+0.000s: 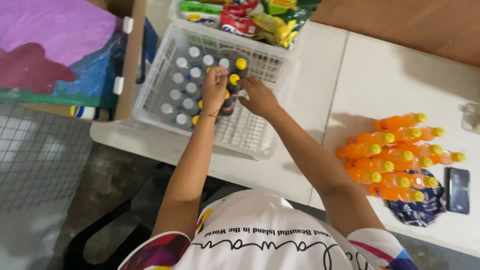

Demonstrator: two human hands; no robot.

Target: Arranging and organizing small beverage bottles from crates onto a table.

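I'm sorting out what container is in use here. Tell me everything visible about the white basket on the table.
The white basket is a rectangular crate of what looks like plastic, with slotted walls and a grid floor. It sits flat on the white table. White-capped bottles stand at its left; dark yellow-capped bottles stand mid-basket, where both hands reach in.

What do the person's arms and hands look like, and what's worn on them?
Both arms are bare from short sleeves down, with no gloves. The left hand has a thin gold-coloured bracelet at the wrist; the right hand wears nothing visible. The shirt is white with colourful sleeve patches.
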